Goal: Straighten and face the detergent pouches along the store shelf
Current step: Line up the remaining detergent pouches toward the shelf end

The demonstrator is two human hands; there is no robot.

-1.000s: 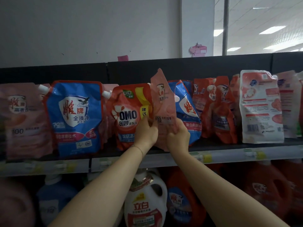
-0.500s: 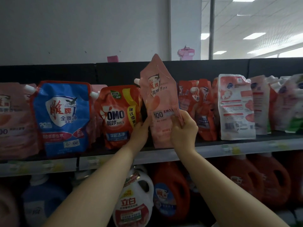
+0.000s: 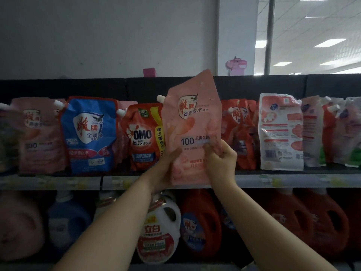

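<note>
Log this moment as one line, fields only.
left hand: holds pink plastic detergent pouch, lower left edge | right hand: grips lower right edge | pouch: upright, label forward, before pale shelf rail

Packed pouches (image 3: 88, 133) wall the shelf (image 3: 273, 180) (open room above them).

Light: dim foreground; bright ceiling panels (image 3: 330, 43) glow at upper right.
Focus: soft overall; bottles (image 3: 64, 222) near bottom edge blurred.
Edges: wide-angle bending, darker corners.
</note>
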